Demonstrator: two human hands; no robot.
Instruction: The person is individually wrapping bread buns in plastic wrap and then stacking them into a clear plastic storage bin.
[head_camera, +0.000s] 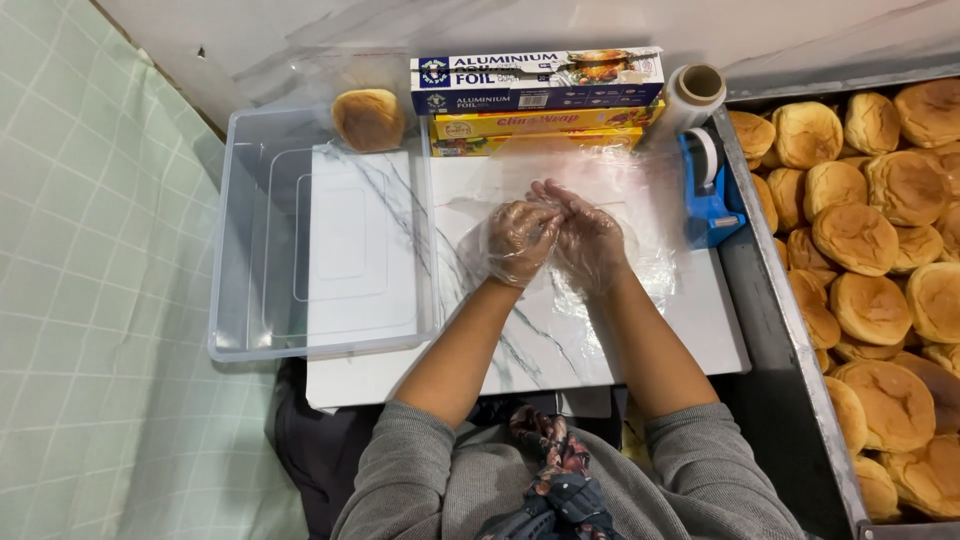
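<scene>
Head view: I see the left hand (517, 240) and right hand (590, 240), both in clear gloves, fingers curled and meeting over a sheet of cling film (640, 190) on the marble board (560, 340); whether they pinch it I cannot tell. Clear tub (235, 250) lies left, buns (870, 240) right.

Left hand (518, 238) and right hand (588, 238) in clear gloves, fingertips meeting, forearms converging, grey sleeves pushed up

bun tray (790, 330) cropped right; plastic wrap (640, 190) edges indistinct
</scene>
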